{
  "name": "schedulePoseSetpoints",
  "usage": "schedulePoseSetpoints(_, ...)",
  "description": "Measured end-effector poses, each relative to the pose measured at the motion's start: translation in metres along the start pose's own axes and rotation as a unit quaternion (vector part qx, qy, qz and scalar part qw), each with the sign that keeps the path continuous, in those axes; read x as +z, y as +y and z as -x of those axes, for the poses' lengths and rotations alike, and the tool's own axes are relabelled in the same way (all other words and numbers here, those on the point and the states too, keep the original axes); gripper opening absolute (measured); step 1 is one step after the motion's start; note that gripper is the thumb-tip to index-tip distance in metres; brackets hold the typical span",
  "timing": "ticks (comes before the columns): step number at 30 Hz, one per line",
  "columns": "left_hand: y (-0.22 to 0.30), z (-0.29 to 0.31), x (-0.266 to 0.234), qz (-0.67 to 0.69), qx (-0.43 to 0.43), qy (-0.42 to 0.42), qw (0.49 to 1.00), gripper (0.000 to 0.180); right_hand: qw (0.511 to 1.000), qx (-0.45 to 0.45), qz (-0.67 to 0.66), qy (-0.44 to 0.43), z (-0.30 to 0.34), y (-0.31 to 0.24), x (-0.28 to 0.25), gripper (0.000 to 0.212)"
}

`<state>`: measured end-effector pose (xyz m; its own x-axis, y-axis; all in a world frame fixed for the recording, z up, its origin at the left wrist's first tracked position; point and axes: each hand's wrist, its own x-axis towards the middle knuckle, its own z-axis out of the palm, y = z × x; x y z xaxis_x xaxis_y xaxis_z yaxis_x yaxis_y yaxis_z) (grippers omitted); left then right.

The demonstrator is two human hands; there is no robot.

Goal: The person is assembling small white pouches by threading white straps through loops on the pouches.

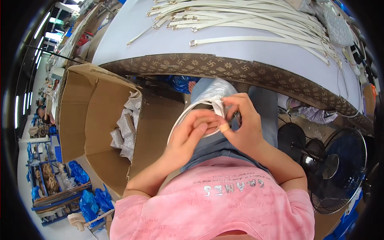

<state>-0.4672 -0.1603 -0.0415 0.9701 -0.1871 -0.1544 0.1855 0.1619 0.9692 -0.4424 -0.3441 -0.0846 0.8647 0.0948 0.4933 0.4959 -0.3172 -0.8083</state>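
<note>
A silvery-white bag-like piece [218, 89] with a thick white rim lies over my lap, its opening toward me. My right hand [246, 124] is closed at the rim, thumb and fingers pinching a short white strip [218, 107]. There is a tan band round one of its fingers. My left hand [191, 130] has its fingers curled in at the near side of the same opening, on the white edge. The fingertips of both hands almost meet, and what lies between them is partly hidden.
Many white buckled straps [236, 18] lie on the pale table [132, 30] ahead, its front edge brown-patterned. An open cardboard box [106, 112] with silvery wrapped pieces [127, 130] stands at left. A black fan [338, 170] stands close at right.
</note>
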Motion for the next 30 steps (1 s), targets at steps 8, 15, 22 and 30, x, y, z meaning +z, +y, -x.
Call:
schedulePoseSetpoints(8, 0.039, -0.081, -0.026, -0.526, 0.361, -0.231, 0.734, 0.039, 0.994, 0.062, -0.095, 0.002, 0.007, 0.009, -0.009, 0.027)
schedulePoseSetpoints(15, -0.005, -0.098, -0.038, -0.263, -0.016, -0.346, 0.901, 0.038, 0.98, 0.137, -0.133, -0.06, 0.037, 0.023, -0.012, 0.021)
schedulePoseSetpoints(22, -0.051, -0.077, -0.02, -0.219, -0.09, -0.328, 0.914, 0.016, 0.959, 0.238, -0.131, -0.078, 0.075, 0.03, -0.008, 0.021)
schedulePoseSetpoints(30, -0.055, -0.069, -0.005, -0.253, 0.049, -0.356, 0.898, 0.011, 0.967, 0.15, -0.123, -0.168, 0.06, 0.068, -0.051, 0.026)
